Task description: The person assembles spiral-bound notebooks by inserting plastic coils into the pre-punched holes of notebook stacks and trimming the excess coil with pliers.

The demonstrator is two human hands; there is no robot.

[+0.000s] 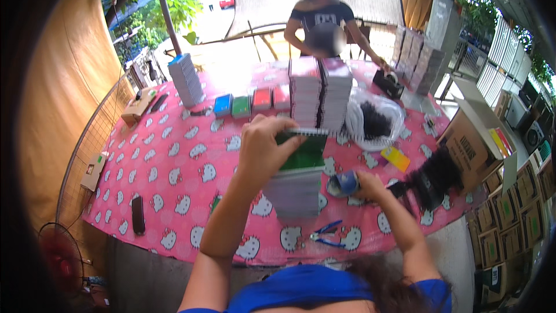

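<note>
Centre: a green notebook (305, 155) is pinched by the left hand (265, 144). Right of centre: a blue object (347, 184) is clasped by the right hand (369, 188).

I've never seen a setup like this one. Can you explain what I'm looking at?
There is no machine here: a person works with two bare hands. The single picture comes from a fisheye camera worn on the head, looking down, so straight edges bend near the rim.

The left hand is at the upper edge of a green booklet topping a stack of paper; whether it grips or only touches is hard to tell. The right hand holds a blue object, too blurred to name.

On the pink tablecloth also lie blue-handled pliers, a dark phone, a taller pair of stacks and a white container with dark contents. Another person is across the table.
</note>
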